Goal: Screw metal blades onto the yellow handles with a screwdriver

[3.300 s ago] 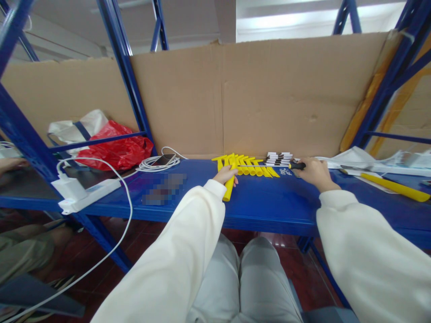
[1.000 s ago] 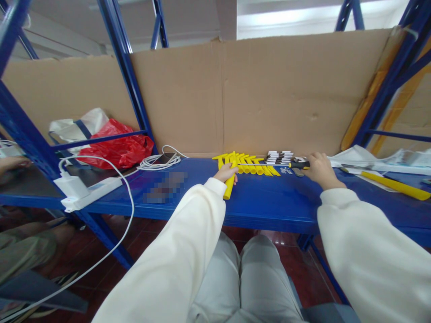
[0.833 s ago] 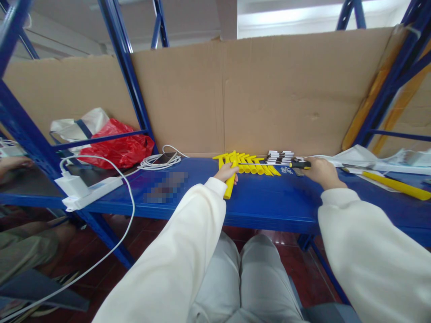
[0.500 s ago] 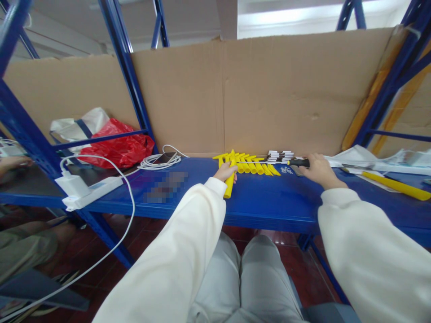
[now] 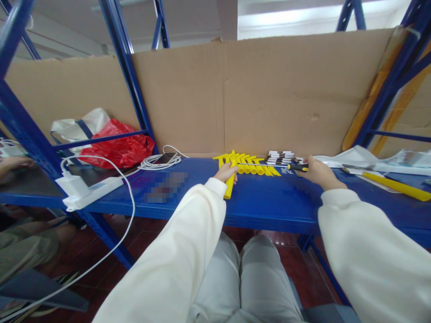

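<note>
My left hand [image 5: 225, 172] is closed around a yellow plastic piece with a tube-like lower end [image 5: 229, 188], held just above the front half of the table. My right hand [image 5: 319, 172] grips the black and yellow handle of a screwdriver [image 5: 296, 167]. Its long thin shaft points left, level, and the tip is at or very near the yellow piece by my left fingers; contact is too small to make out. Behind the shaft lies a row of similar yellow pieces [image 5: 253, 169]. Several white and black sticks [image 5: 280, 157] are stacked beside them.
The blue table [image 5: 269, 202] ends close to my lap, with a cardboard panel [image 5: 269, 89] behind it. A long yellow-handled tool [image 5: 397, 185] lies right. Left are a coiled white cable [image 5: 160, 160], a power strip [image 5: 97, 190] and a red bag [image 5: 117, 143]. Another person's hand [image 5: 13, 165] shows far left.
The screwdriver's handle has dropped slightly toward me in my right hand, and its shaft now shows more clearly in front of the yellow row. My left hand has stayed nearly still.
</note>
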Demonstrator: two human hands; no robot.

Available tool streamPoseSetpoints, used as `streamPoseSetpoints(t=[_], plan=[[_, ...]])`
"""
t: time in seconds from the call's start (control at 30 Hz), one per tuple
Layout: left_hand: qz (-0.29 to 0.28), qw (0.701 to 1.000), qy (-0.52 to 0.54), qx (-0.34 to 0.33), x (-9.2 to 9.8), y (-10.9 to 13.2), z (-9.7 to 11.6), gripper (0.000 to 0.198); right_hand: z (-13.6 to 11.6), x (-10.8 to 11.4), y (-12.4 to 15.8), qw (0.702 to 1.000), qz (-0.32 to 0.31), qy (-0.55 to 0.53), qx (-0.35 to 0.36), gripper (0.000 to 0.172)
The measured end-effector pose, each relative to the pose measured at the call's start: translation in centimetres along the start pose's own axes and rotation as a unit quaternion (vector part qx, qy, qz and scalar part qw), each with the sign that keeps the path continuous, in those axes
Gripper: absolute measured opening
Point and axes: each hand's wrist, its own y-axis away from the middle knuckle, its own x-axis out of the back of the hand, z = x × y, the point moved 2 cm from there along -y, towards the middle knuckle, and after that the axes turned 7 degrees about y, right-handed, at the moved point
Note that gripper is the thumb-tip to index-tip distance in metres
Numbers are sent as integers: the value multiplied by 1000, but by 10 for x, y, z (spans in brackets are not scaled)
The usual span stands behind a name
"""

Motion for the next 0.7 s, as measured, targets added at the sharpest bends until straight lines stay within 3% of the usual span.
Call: streamPoseSetpoints(t=[0.3, 0.53, 0.7], plan=[[4, 1000, -4, -4, 1, 1, 0, 36, -3, 1, -4, 998, 31, 11, 46, 26], [-12, 1000, -5, -3, 1, -2, -1, 31, 1, -1, 2, 999, -15, 9, -41, 41], [-2, 1000, -17, -6, 3, -3, -1, 30, 1, -6, -4, 999, 13, -17, 26, 40]])
